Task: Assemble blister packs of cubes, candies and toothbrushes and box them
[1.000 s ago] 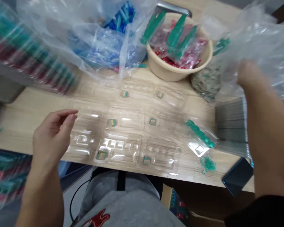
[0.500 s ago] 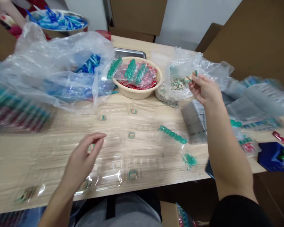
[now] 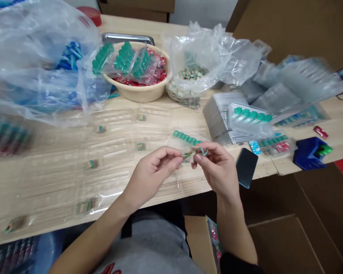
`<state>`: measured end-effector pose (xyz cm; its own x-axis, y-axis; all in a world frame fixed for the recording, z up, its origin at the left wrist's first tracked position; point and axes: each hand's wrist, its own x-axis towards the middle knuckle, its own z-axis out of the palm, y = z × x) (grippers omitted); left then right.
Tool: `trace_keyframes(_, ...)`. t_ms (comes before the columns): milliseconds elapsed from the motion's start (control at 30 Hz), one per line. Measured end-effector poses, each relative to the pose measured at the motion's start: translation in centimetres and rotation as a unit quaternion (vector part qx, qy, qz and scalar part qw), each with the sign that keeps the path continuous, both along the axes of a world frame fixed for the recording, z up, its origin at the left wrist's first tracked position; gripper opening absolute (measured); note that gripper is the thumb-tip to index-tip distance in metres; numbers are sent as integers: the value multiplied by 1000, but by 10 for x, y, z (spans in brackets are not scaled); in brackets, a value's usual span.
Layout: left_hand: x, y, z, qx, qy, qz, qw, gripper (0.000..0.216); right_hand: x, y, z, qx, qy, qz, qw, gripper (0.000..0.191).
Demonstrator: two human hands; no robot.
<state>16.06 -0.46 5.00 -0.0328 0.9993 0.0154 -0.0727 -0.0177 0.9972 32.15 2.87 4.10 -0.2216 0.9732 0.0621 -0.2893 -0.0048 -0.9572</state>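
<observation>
My left hand point(image 3: 153, 173) and my right hand point(image 3: 218, 167) meet above the table's front edge, both pinching a small bunch of little green and tan pieces point(image 3: 192, 152) between thumb and fingertips. Just behind them lies a clear packet with a row of green pieces point(image 3: 185, 137). Clear plastic blister trays point(image 3: 114, 152) holding small square tiles point(image 3: 141, 146) are spread over the wooden table point(image 3: 45, 179) to the left.
A beige bowl point(image 3: 140, 93) with packets of green and red parts stands at the back. Beside it sits a clear bag of small tiles point(image 3: 193, 74). A stack of clear trays point(image 3: 220, 114), a dark phone point(image 3: 246, 167) and a blue holder point(image 3: 310, 154) lie right. Large plastic bags point(image 3: 31, 64) fill the left.
My right hand came back from the bag of tiles to the front edge with small pieces. My left hand moved right to meet it and pinched them too. The view shifted right.
</observation>
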Motion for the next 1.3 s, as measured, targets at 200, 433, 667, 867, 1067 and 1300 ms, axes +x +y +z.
trace_keyframes(200,10,-12,4,24,31,25,999,3,11,-22,5,134,-143,-73,978,26)
trace_keyframes(433,17,-25,-1,95,82,27,992,9,13,-38,-3,254,-206,-102,940,41)
trace_keyframes(667,22,-22,-5,132,133,22,982,11,10,-41,-9,78,-45,-109,990,22)
trace_keyframes(867,30,-18,-9,90,52,1,995,13,18,-47,-20,37,5,-111,993,15)
trace_keyframes(1067,36,-19,-12,60,26,-10,998,14,23,-53,-27,17,7,-126,992,11)
trace_keyframes(1300,41,-18,-18,71,15,-25,997,11,18,-50,-24,-47,102,-155,982,16)
